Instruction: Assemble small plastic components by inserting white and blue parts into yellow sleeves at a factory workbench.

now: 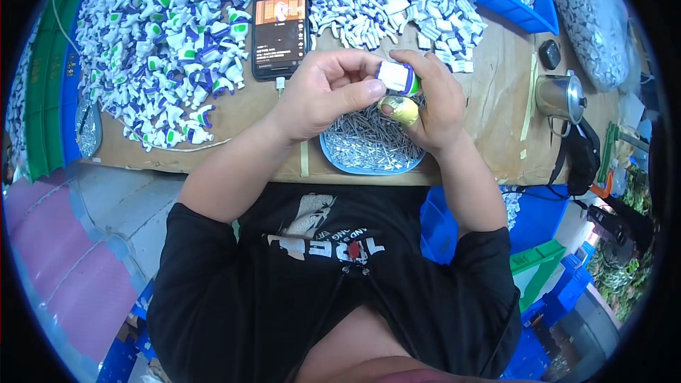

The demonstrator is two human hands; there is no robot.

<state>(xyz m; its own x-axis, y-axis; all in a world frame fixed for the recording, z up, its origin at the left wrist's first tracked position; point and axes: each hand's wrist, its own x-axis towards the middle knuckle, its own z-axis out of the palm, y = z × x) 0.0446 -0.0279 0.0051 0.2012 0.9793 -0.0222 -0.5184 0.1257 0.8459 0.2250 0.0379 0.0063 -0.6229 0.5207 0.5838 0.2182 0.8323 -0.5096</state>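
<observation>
Over a blue dish [369, 171] heaped with thin metal pins [369, 138], both hands meet at a small white, purple and green plastic toy part [396, 76]. My left hand [323, 92] is closed, its thumb and forefinger pinching at the part's left side. From the right, my right hand [440, 103] grips the same part between fingers and thumb. Yellow tape [403, 109] wraps the right thumb. Whether the fingertips also hold a pin cannot be made out. Just beyond the hands lie piles of white curved pieces [347, 0] and white blocky pieces [447, 21].
A large heap of white, purple and green toy figures [170, 35] covers the table's left. Behind my left hand lies a phone [280, 25] with its screen lit. A metal mug [560, 96], a black object [549, 54] and a bulging clear bag [592, 25] stand right. Blue bins [525, 14] line the back.
</observation>
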